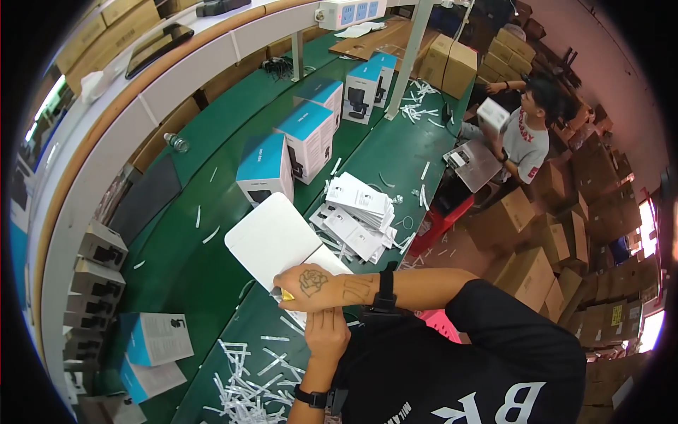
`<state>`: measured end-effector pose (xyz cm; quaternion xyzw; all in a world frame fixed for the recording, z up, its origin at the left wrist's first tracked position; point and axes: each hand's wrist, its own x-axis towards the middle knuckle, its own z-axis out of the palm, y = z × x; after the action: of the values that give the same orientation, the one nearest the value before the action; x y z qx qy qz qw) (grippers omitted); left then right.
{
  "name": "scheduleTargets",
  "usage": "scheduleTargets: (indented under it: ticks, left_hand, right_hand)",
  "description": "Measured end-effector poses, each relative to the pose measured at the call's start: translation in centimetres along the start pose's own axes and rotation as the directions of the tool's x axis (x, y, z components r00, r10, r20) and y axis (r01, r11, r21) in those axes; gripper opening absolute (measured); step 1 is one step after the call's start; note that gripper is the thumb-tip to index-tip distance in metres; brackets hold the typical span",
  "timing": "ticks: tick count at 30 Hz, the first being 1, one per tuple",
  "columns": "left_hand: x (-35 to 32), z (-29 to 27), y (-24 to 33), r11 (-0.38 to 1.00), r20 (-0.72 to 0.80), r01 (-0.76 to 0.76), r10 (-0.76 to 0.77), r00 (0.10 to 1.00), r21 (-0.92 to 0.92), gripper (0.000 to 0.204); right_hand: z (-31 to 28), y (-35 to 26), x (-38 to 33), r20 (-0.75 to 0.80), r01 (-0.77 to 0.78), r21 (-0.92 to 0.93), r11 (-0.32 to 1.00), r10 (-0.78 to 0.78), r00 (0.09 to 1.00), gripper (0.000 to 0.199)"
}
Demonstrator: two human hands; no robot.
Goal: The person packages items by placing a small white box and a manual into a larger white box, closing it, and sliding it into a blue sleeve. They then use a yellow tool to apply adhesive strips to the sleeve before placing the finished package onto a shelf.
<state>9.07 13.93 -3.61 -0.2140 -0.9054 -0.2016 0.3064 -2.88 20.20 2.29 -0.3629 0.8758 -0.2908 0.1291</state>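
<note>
A white box [272,237] with its lid flap raised stands in front of me on the green table. My right hand [304,286], with a rose drawn on its back, is closed at the box's near edge. A small yellow object [287,295] shows among its fingers; its kind is not clear. My left hand [328,335] lies just below the right wrist with fingers bent and pressed together. The right wrist covers its fingertips, and what they hold is hidden. Beyond the box is a pile of white printed leaflets [353,230].
Blue-and-white product boxes [265,166] stand along the green table [205,265]; others [166,339] lie at lower left. White paper strips [247,381] litter the near end. A metal post [409,60] rises at the back. A co-worker [530,134] holds a white box. Cartons [530,272] fill the right.
</note>
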Motion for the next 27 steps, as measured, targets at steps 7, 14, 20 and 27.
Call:
scheduleTargets:
  ticks: [7, 14, 20, 27]
  left_hand:
    - [-0.6, 0.3, -0.3, 0.998, 0.021, 0.062, -0.062, 0.998, -0.006, 0.03]
    - [2.0, -1.4, 0.5, 0.995, 0.117, 0.099, -0.097, 0.988, -0.01, 0.03]
    - [4.7, -3.4, 0.0, 0.946, 0.208, 0.293, -0.261, 0.943, -0.14, 0.041]
    - [5.7, -4.5, -3.2, -0.149, 0.707, 0.736, -0.454, 0.543, -0.661, 0.041]
  right_hand:
    - [-1.9, 1.1, -0.3, -0.055, 0.034, 0.125, 0.992, -0.028, 0.998, 0.023]
    - [-8.3, 17.7, 0.0, -0.747, -0.388, -0.289, 0.875, 0.048, 0.663, 0.035]
    - [-9.0, 8.3, 3.0, -0.046, -0.13, 0.903, 0.409, 0.394, 0.918, 0.041]
    - [-11.2, 7.6, -7.4, -0.19, 0.245, 0.397, 0.884, -0.182, 0.965, 0.04]
